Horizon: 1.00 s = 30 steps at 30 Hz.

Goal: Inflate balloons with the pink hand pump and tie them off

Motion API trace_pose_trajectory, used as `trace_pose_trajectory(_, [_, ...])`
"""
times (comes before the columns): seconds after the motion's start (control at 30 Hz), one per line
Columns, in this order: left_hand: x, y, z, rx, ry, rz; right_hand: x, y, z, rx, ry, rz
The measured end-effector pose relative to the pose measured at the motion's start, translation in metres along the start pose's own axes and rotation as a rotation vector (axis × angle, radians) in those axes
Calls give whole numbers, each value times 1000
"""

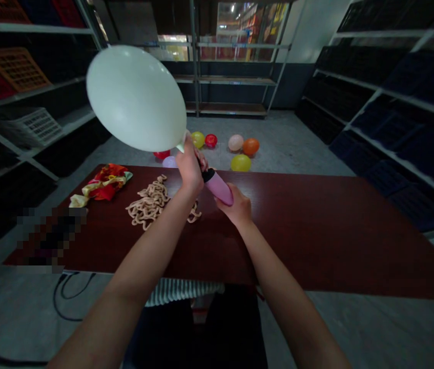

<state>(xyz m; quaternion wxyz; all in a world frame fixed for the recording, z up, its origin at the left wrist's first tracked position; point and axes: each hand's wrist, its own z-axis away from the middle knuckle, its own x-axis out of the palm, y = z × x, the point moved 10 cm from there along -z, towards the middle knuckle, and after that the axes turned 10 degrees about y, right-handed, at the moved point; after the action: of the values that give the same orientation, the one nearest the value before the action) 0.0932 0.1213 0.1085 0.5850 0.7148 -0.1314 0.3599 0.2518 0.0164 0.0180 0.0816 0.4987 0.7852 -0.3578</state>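
A large pale mint balloon (136,97), blown up and tilted up to the left, has its neck pinched in my left hand (190,164) above the far half of the table. Just below and right of that hand is a pink balloon hand pump (220,188) with a black end. My right hand (238,205) is closed around the pump's lower pink part. The pump's nozzle and the balloon's mouth are mostly hidden behind my left fingers. A heap of beige cord (149,202) lies on the table left of the pump, partly covered by my left forearm.
Colourful crumpled cloth or foil-like pieces (107,182) lie on the table (316,225) at the left, near a blurred-out patch. Several small balloons, among them an orange one (251,147), rest on the floor beyond. Shelving with crates (17,66) lines both sides.
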Motion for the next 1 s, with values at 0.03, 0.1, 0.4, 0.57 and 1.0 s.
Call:
trace_pose_trajectory(0.03, [-2, -5, 2, -15, 0, 3, 0, 0, 0, 4, -7, 4])
trace_pose_trajectory(0.1, [-7, -9, 3, -42, 0, 5, 0, -3, -1, -8, -24, 5])
trace_pose_trajectory(0.4, [-86, 13, -14, -126, 176, 109, 14, -35, 9, -275, -151, 56])
trace_pose_trajectory(0.57, [-130, 37, -26, -149, 281, 171, 18, -44, 17, -380, -189, 163])
trace_pose_trajectory(1.0, [-125, 122, -50, -33, 261, 186, 23, -43, 14, -296, -255, 78])
